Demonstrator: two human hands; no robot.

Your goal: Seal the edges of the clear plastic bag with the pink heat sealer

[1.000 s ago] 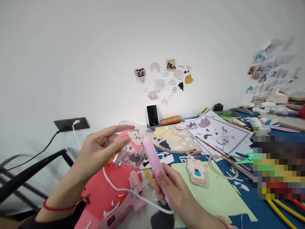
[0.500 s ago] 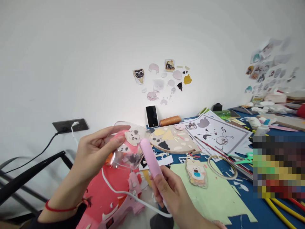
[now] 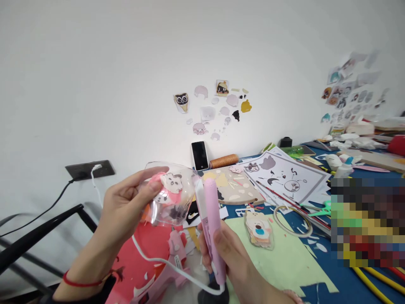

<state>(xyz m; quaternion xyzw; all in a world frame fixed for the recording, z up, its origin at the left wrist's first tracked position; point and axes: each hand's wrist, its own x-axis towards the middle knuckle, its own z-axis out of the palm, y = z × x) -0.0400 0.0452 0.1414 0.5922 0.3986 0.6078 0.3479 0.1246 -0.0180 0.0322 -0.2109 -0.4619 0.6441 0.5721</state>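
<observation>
A clear plastic piece (image 3: 189,198) with a pink and white cartoon animal cutout (image 3: 172,182) in or behind it is pinched between the thumb and fingers of my left hand (image 3: 126,200). My right hand (image 3: 232,253) is wrapped around a small pink flat iron (image 3: 213,211), held upright. Both arms of the iron show, with its tip beside the plastic's right edge; whether they touch I cannot tell. A white cord (image 3: 167,259) runs from the iron's lower end. Below my left hand lie red paper (image 3: 152,238) and a pink glue gun (image 3: 164,276).
A finished-looking bear cutout in clear plastic (image 3: 258,230) lies on green paper (image 3: 284,270). Nearby are a tape roll (image 3: 292,232), green scissors (image 3: 325,207), printed sheets (image 3: 278,169), a board with scraps (image 3: 242,194), a phone (image 3: 200,156) and a thread spool (image 3: 224,161).
The flat iron has shifted right, off the plastic's edge, and turned so both its arms show. My left hand still holds the plastic, little moved. The view has shifted slightly.
</observation>
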